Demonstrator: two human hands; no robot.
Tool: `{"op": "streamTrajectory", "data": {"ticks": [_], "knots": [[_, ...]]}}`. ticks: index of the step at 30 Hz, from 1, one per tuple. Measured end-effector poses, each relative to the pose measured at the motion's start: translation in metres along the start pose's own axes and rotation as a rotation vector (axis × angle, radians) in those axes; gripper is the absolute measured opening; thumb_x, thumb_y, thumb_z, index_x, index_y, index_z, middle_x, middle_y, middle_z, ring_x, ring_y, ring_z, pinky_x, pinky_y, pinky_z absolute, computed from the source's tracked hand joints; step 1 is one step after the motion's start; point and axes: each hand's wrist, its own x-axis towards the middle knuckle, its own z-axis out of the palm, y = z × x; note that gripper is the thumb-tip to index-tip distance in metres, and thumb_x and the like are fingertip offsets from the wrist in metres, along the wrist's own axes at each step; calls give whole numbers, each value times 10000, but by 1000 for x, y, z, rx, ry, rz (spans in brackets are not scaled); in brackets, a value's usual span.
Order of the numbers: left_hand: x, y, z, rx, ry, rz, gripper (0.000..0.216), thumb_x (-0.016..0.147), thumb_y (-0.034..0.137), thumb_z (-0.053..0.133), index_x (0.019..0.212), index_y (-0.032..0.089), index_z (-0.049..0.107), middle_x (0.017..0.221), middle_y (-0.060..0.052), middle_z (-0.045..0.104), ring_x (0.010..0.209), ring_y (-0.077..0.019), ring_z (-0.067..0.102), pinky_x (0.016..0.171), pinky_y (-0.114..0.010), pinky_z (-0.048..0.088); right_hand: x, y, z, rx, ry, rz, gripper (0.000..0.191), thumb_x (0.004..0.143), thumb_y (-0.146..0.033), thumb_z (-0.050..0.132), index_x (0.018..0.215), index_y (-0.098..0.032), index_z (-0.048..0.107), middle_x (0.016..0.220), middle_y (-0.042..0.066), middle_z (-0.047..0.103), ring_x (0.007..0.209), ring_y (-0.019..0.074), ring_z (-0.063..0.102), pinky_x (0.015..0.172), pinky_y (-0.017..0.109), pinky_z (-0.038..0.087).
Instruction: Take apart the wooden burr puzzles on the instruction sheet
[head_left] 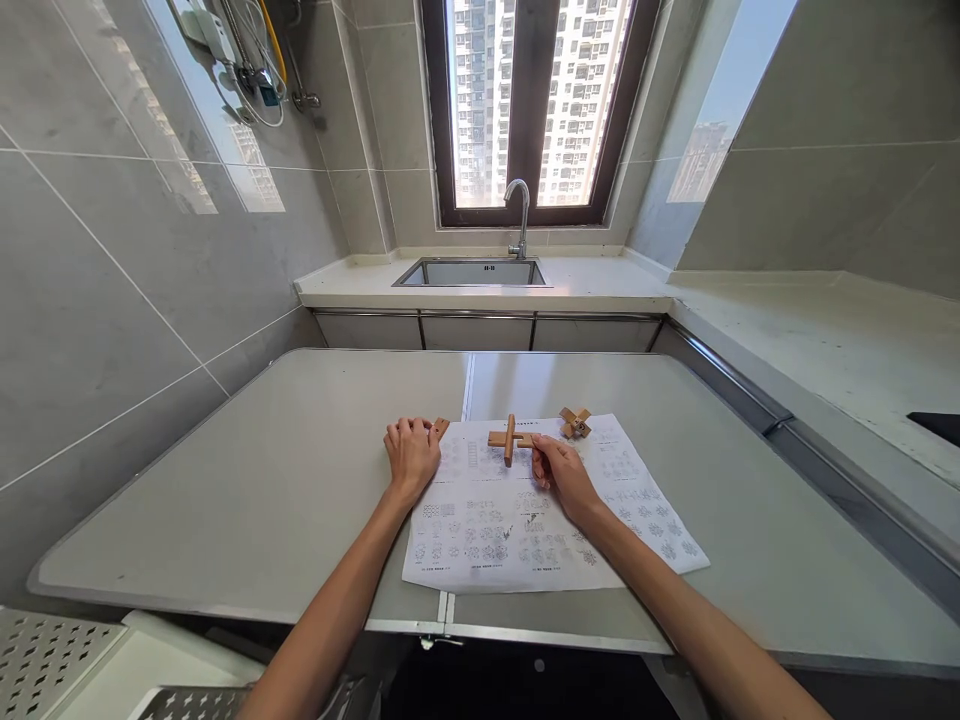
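A grey-tiled kitchen with a sink point(471, 272) under the window frames a pale table point(262, 500) carrying a printed sheet point(525, 540). The right hand point(561, 472) pinches the wooden cross point(510, 439) by one arm; it may slip apart, judging by the light grip. The left hand point(410, 452), curled, holds a small wooden stick point(439, 427). Another wooden knot point(574, 422) lies beyond. Both forearms reach forward, wrists low.

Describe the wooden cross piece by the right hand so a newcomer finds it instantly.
On the grey table lies a printed instruction sheet. At its top middle, touching the right hand, sits the wooden cross: two plain flat bars, unlike the knobbly assembled puzzle further right.
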Motion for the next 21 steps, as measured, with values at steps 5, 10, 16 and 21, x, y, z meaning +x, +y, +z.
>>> {"op": "streamTrajectory", "data": {"ticks": [5,10,16,21], "knots": [[-1,6,-4,-181,67,112,246,1004,277,498,1134,159,671,1225,-170,644,1219,-361,508,1031,-529,449,-2,-3,3,-34,-27,-15,481,899,-603,679,655,-208,554,509,-36,508,445,94,405,442,237,341],[-11,26,-19,-642,-183,256,385,994,481,593,1316,271,595,1352,-82,629,1221,-276,597,978,-429,534,-3,-3,6,-42,-87,-32,467,905,-595,667,665,-210,556,497,-38,509,436,100,412,439,242,330],[-24,41,-22,-838,-369,488,1000,680,468,938,1522,322,420,1524,-102,541,1380,-317,529,1138,-504,446,-4,-1,5,-49,-169,-52,450,936,-552,636,661,-206,550,483,-37,517,425,98,412,447,241,329],[-28,44,-17,-858,-400,527,1118,609,459,979,1547,299,392,1534,-117,530,1393,-325,525,1159,-508,446,-5,-1,5,-59,-211,-69,453,951,-540,626,654,-208,542,488,-36,525,427,101,422,458,243,343]]}}
